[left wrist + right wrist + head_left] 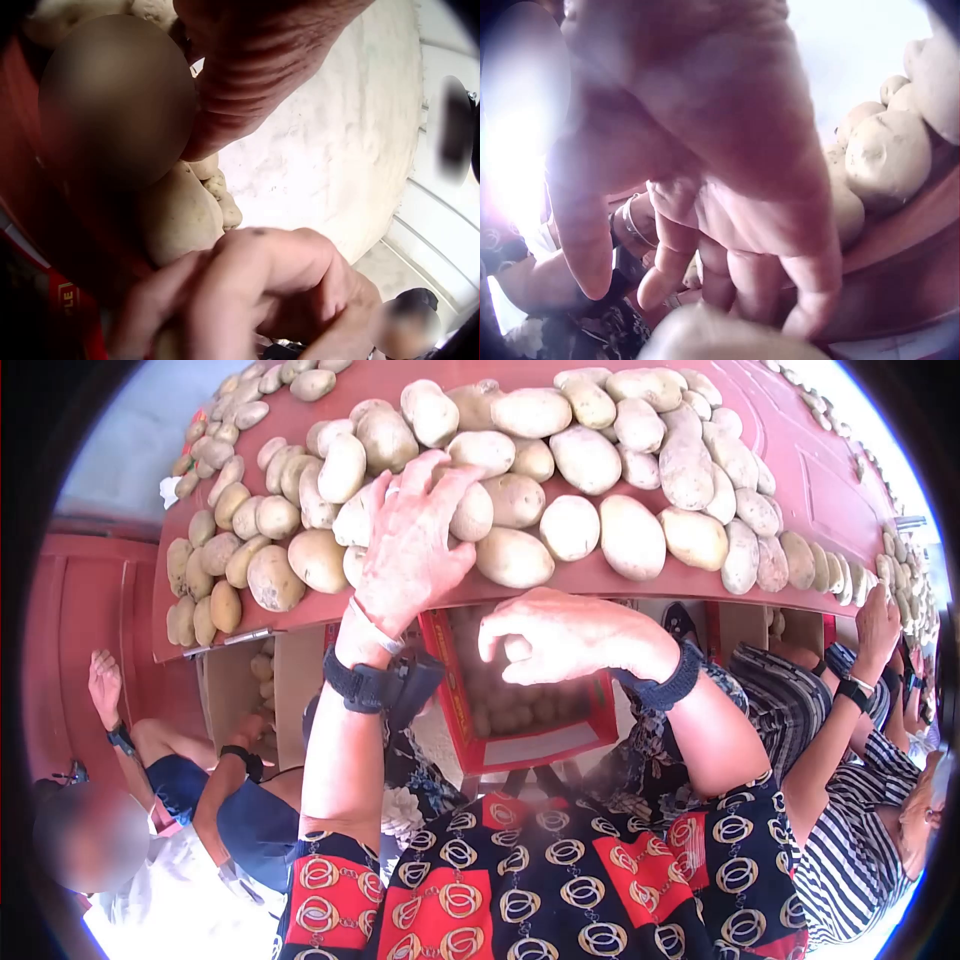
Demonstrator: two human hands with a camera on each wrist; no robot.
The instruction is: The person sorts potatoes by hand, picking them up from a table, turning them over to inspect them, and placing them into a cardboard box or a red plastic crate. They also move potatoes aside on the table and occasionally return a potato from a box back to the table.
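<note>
In the head view, my left hand (410, 545) reaches over the potatoes at the table's near edge. Its fingers and thumb curl about a pale round potato (472, 512), partly covered by the hand. To its right, my right hand (575, 635) hangs over a red-edged box (590, 735), fingers bent loosely. From the right wrist, the fingers (754, 281) point down with space between thumb and fingertips. A blurred potato (720, 337) shows just below those fingertips. Beside my left hand lies a large oval potato (515, 557).
Potatoes lie in rows and heaps across the red table (780, 450). A cardboard box (235, 685) holding potatoes stands below its edge on the left. People sit close on both sides; one person's hand (878, 625) touches the potatoes at right, another hand (105, 685) is raised at left.
</note>
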